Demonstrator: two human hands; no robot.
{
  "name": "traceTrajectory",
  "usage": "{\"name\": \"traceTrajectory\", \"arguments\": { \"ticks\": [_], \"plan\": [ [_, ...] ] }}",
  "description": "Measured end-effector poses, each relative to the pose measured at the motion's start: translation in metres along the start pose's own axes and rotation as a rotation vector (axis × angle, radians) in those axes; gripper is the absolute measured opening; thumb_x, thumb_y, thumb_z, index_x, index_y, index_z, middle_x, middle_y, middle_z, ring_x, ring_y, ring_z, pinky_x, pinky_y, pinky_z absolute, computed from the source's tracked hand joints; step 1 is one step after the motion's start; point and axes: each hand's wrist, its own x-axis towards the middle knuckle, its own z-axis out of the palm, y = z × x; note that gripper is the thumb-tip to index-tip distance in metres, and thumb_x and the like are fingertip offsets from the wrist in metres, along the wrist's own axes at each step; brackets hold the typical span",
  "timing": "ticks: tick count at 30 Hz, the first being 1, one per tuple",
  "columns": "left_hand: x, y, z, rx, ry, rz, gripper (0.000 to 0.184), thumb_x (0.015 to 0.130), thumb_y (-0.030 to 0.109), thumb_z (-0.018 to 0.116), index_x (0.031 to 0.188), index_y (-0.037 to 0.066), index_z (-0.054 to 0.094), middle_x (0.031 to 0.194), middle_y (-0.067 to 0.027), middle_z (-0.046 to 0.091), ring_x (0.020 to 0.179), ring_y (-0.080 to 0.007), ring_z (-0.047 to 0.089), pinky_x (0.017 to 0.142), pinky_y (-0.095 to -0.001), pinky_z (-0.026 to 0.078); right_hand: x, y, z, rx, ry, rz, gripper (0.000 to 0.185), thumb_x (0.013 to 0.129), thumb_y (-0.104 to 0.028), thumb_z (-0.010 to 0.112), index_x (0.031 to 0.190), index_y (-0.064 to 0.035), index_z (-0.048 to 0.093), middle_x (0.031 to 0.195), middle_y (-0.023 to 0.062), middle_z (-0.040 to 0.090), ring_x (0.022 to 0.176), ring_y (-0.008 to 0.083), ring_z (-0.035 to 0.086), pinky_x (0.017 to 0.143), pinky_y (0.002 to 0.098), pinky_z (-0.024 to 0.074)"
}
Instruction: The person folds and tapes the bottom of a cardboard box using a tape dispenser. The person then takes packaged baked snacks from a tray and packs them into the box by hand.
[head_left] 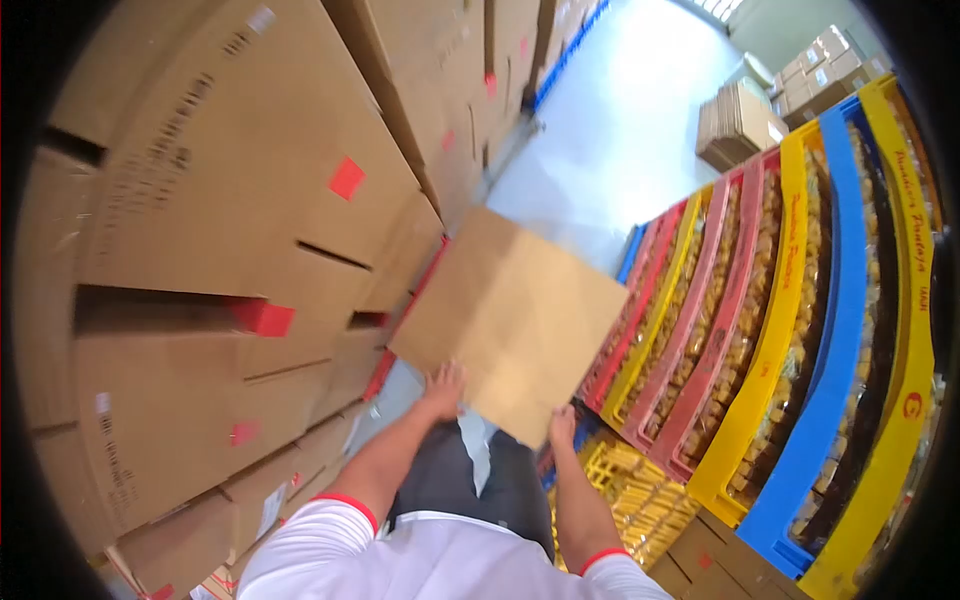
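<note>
A square brown cardboard sheet (515,315) spans the aisle in front of my body; whether it is a flat sheet or the face of a box I cannot tell. At its near left edge my left hand (445,388) holds it, fingers lying over the surface. My right hand (563,425) is closed around the near right corner. The undersides of both hands are hidden.
Tall stacks of cardboard boxes (250,200) with red stickers line my left. To the right rise stacked yellow, blue and red crates (770,370) of packaged goods. Ahead lies pale floor (610,130), with bundled flat cardboard (740,125) and more boxes (820,70) beyond.
</note>
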Motion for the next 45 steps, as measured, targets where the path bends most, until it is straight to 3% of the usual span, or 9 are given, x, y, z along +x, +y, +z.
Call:
{"name": "traceTrajectory", "arguments": {
  "ticks": [7, 11, 14, 18, 23, 24, 34, 41, 45],
  "plan": [
    [-0.139, 0.022, -0.042, 0.206, 0.542, 0.208, 0.070, 0.086, 0.025, 0.069, 0.151, 0.014, 0.045, 0.155, -0.0179, 0.043, 0.145, -0.0381, 0.039, 0.118, -0.0670, 0.023, -0.059, -0.046, -0.077, 0.232, 0.006, -0.122, 0.055, 0.102, -0.016, 0.044, 0.156, -0.0103, 0.035, 0.144, 0.0235, 0.056, 0.133, 0.0382, 0.054, 0.108, 0.0454, 0.0430],
    [-0.158, 0.023, -0.111, 0.210, 0.822, 0.377, 0.032, 0.089, 0.025, 0.066, 0.119, 0.015, 0.068, 0.123, -0.0092, 0.066, 0.123, -0.0289, 0.057, 0.109, -0.0591, 0.036, -0.094, -0.097, -0.156, 0.985, -0.426, -0.169, 0.053, 0.102, -0.017, 0.049, 0.155, -0.0108, 0.041, 0.148, 0.0125, 0.053, 0.134, 0.0226, 0.051, 0.107, 0.0359, 0.0447],
    [-0.177, 0.052, -0.228, 0.208, 0.979, 0.443, 0.018, 0.083, 0.017, 0.068, 0.101, 0.014, 0.068, 0.102, -0.0102, 0.066, 0.112, -0.0314, 0.059, 0.108, -0.0591, 0.037, -0.080, -0.139, -0.199, 1.102, -0.552, -0.189, 0.064, 0.105, -0.054, 0.046, 0.153, -0.0132, 0.043, 0.098, 0.0059, 0.070, 0.070, 0.0200, 0.066, 0.060, 0.0340, 0.0545],
    [-0.173, 0.078, -0.311, -0.007, 1.130, 0.537, 0.015, 0.094, 0.019, 0.069, 0.104, 0.008, 0.069, 0.096, -0.0079, 0.069, 0.100, -0.0282, 0.063, 0.111, -0.0482, 0.038, -0.112, -0.205, -0.253, 1.131, -0.425, -0.281, 0.079, 0.103, -0.067, 0.040, 0.153, -0.0051, 0.042, 0.091, 0.0102, 0.070, 0.073, 0.0128, 0.064, 0.064, 0.0275, 0.0529],
    [-0.180, 0.092, -0.321, -0.023, 1.083, 0.524, 0.013, 0.093, 0.018, 0.069, 0.101, 0.009, 0.070, 0.090, -0.0066, 0.069, 0.095, -0.0270, 0.063, 0.109, -0.0474, 0.039, -0.116, -0.190, -0.251, 0.851, -0.401, -0.384, 0.057, 0.108, -0.039, 0.051, 0.150, -0.0015, 0.045, 0.095, 0.0128, 0.072, 0.072, 0.0121, 0.066, 0.067, 0.0280, 0.0561],
    [-0.179, 0.091, -0.316, -0.003, 1.094, 0.513, 0.013, 0.093, 0.019, 0.069, 0.101, 0.009, 0.070, 0.090, -0.0063, 0.068, 0.094, -0.0267, 0.064, 0.108, -0.0471, 0.039, -0.127, -0.187, -0.252, 0.799, -0.410, -0.390, 0.046, 0.107, -0.026, 0.055, 0.145, -0.0016, 0.053, 0.098, 0.0127, 0.073, 0.078, 0.0135, 0.068, 0.070, 0.0278, 0.0570],
    [-0.179, 0.101, -0.279, -0.081, 0.928, 0.510, 0.014, 0.094, 0.019, 0.066, 0.103, 0.010, 0.070, 0.098, -0.0105, 0.070, 0.095, -0.0346, 0.066, 0.082, -0.0453, 0.052, -0.202, -0.296, -0.324, 0.122, 0.182, -1.265, 0.034, 0.098, -0.008, 0.060, 0.131, -0.0018, 0.064, 0.118, 0.0192, 0.066, 0.111, 0.0339, 0.064, 0.095, 0.0399, 0.0495],
    [-0.216, 0.089, -0.264, -0.389, 1.161, 0.270, 0.020, 0.092, 0.021, 0.069, 0.099, 0.003, 0.066, 0.086, -0.0163, 0.069, 0.079, -0.0348, 0.067, 0.070, -0.0438, 0.052, -0.194, -0.283, -0.271, 0.284, -0.097, -1.297, 0.041, 0.100, -0.018, 0.062, 0.137, -0.0013, 0.059, 0.130, 0.0214, 0.063, 0.124, 0.0370, 0.058, 0.106, 0.0407, 0.0451],
    [-0.199, 0.113, -0.241, -0.747, 1.195, 0.204, 0.028, 0.086, 0.021, 0.075, 0.086, 0.000, 0.057, 0.073, -0.0171, 0.063, 0.067, -0.0252, 0.060, 0.066, -0.0387, 0.051, -0.169, -0.274, -0.185, 0.469, -0.505, -0.972, 0.076, 0.101, -0.045, 0.061, 0.157, -0.0021, 0.033, 0.156, 0.0265, 0.042, 0.148, 0.0367, 0.038, 0.120, 0.0412, 0.0303]
  ]
}}
